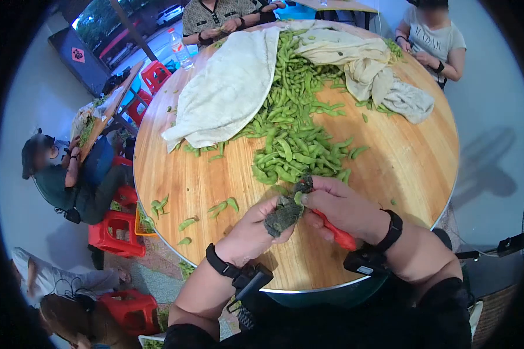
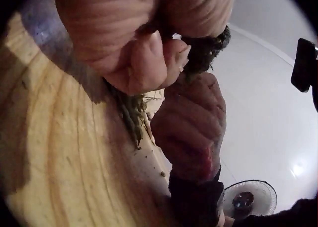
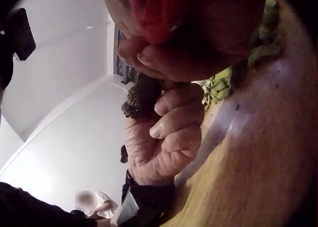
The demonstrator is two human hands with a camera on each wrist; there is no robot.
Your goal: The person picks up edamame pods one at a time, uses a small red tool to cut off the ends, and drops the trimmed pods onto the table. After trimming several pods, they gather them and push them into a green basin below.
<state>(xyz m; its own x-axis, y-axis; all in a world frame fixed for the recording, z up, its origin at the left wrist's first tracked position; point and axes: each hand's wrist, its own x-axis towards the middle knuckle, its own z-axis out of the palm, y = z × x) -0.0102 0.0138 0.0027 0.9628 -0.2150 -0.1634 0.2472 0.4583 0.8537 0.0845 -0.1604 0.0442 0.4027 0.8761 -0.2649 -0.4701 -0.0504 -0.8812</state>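
In the head view my left hand (image 1: 256, 227) is curled, with a dark, frayed, cloth-like piece (image 1: 283, 216) between its thumb and fingers. The same dark piece (image 3: 141, 95) shows at the thumb's end in the right wrist view. My right hand (image 1: 337, 203) grips a red-handled tool (image 1: 339, 234), most of it hidden by the palm. A smaller dark bit (image 1: 303, 185) lies at the right fingertips. Between the two hands, a green bean pod (image 1: 298, 198) shows beside the right thumb. Both hands meet above the near side of the round wooden table (image 1: 227, 174).
A heap of green bean pods (image 1: 297, 148) lies just beyond my hands, partly under white cloths (image 1: 227, 87). Loose pods (image 1: 218, 207) are scattered at left. A plastic bottle (image 1: 180, 49) stands at the far edge. Other people sit around, with red stools (image 1: 117, 232) at left.
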